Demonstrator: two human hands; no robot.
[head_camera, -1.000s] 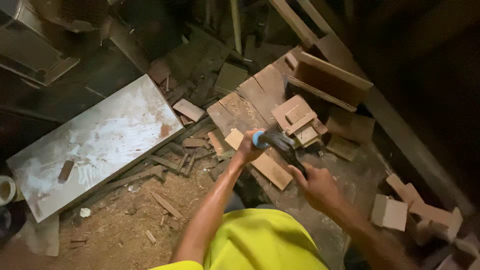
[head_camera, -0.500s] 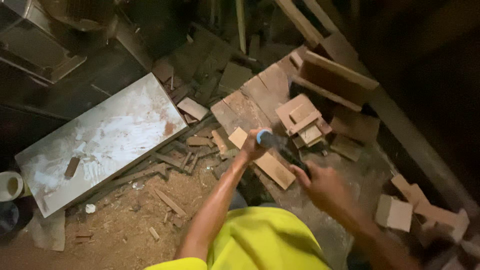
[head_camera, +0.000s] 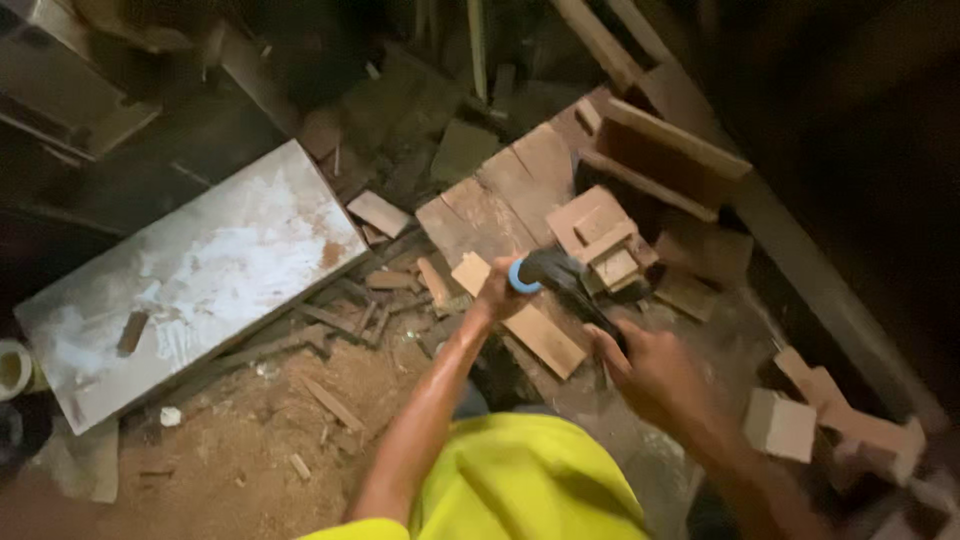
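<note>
A dark tool (head_camera: 560, 275) with a blue ring at its front end lies across the middle of the view, just above a flat wood strip (head_camera: 528, 322) that rests on the plank bench (head_camera: 490, 205). The left hand (head_camera: 497, 292) is clenched around the tool's blue end; the right hand (head_camera: 640, 365) grasps its dark rear handle, and the picture is blurred there, so the fingers cannot be told apart. Just beyond the tool sits a stack of small wood blocks (head_camera: 600, 240), touching or nearly touching its far side. Behind them stands a tilted wooden box (head_camera: 665, 155). To the right, well apart, lie pale offcuts (head_camera: 780, 425). To the left of the bench a long white-smeared board (head_camera: 195, 275) lies slanted, with thin sticks and scraps (head_camera: 330, 320) along its near edge and sawdust (head_camera: 240, 450) on the floor below. A roll of tape (head_camera: 12, 368) shows at the left edge. The person's yellow shirt (head_camera: 520, 480) fills the bottom
</note>
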